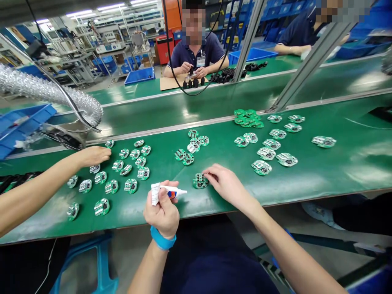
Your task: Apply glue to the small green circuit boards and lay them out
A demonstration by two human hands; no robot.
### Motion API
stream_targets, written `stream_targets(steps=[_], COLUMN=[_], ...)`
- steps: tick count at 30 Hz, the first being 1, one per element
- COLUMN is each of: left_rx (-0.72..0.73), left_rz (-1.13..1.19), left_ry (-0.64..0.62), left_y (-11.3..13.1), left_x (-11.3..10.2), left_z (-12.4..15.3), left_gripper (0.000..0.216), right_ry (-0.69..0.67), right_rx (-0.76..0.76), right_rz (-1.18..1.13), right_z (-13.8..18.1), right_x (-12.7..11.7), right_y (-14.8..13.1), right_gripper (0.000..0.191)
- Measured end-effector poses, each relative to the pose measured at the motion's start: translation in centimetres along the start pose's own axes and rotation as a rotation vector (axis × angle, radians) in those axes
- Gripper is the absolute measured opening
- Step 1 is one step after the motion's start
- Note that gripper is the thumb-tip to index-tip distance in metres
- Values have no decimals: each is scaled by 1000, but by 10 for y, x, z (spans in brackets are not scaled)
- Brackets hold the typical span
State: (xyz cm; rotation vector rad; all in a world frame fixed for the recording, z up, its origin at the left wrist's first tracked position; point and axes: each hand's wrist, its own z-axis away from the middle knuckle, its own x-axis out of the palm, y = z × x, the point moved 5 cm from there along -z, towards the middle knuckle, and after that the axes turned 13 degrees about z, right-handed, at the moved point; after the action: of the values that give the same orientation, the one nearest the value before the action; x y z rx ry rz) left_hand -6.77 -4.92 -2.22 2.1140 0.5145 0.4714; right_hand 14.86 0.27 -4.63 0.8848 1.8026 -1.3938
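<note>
Centrally, a white glue tube (168, 191) is clenched in the left hand (162, 214), nozzle pointing right, while the right hand (226, 183) rests its fingertips on a green circuit board (200, 181) on the bench (352, 171). Dozens more boards (266, 153) lie spread nearby, finished ones indistinguishable; a co-worker's hand (93, 156) reaches among them at left.

Circuit boards (200, 181): green, patched with silver. Conveyor belt (337, 175): plain green. Glue tube (168, 192): white, red-and-blue label. Wristband (163, 238): bright blue. Crate (24, 124), far left: blue. Hose (45, 90), far left: ribbed silver.
</note>
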Motion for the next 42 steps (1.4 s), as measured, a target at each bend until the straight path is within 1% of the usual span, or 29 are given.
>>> stream_targets(steps=[2,4,7,9,13,15,17,21,23,25,28,30,32,36,39,42], left_rx=[-4,12,12,-9,-20,-21,-23,-20,-23,-25,-28,-37,-43,-25,-3,18], left_rz=[-1,-7,-39,-54,-24,-20,-18,14,21,15,4,18,47,71,54,7], left_ry=[25,43,58,65,53,45,51,74,79,86,91,93,98,94,88,77], left_y=[0,1,0,-2,-3,-3,-3,-4,-4,-4,-2,-1,0,1,2,4], left_x=[-1,-4,-9,-12,-13,-13,-13,-14,-14,-14,-11,-7,-3,2,2,2], left_z=[0,0,-1,-1,-1,0,0,0,0,-1,-3,-6,-8,-10,-10,-9], left_gripper=[34,35,36,37,36,37,37,35,35,35,38,38,38,37,38,37], right_ry=[30,110,192,216,306,334,346,353,345,342,328,280,204,19,-75,-105], right_rx=[-1,59,93,78,88,101,111,108,91,82,122,182,251,398,464,497], right_rz=[150,285,510,599,607,578,556,507,428,293,-2,-225,-440,-815,-958,-998], right_z=[-5,-3,12,23,31,30,27,21,17,15,13,14,17,26,31,35], right_x=[-4,-6,0,6,11,12,13,15,16,15,15,18,23,31,30,26], right_y=[-3,-7,-16,-19,-14,-10,-6,-1,0,1,2,0,-6,-26,-42,-52], right_gripper=[22,24,45,51,64,66,61,42,31,25,17,13,17,38,49,51])
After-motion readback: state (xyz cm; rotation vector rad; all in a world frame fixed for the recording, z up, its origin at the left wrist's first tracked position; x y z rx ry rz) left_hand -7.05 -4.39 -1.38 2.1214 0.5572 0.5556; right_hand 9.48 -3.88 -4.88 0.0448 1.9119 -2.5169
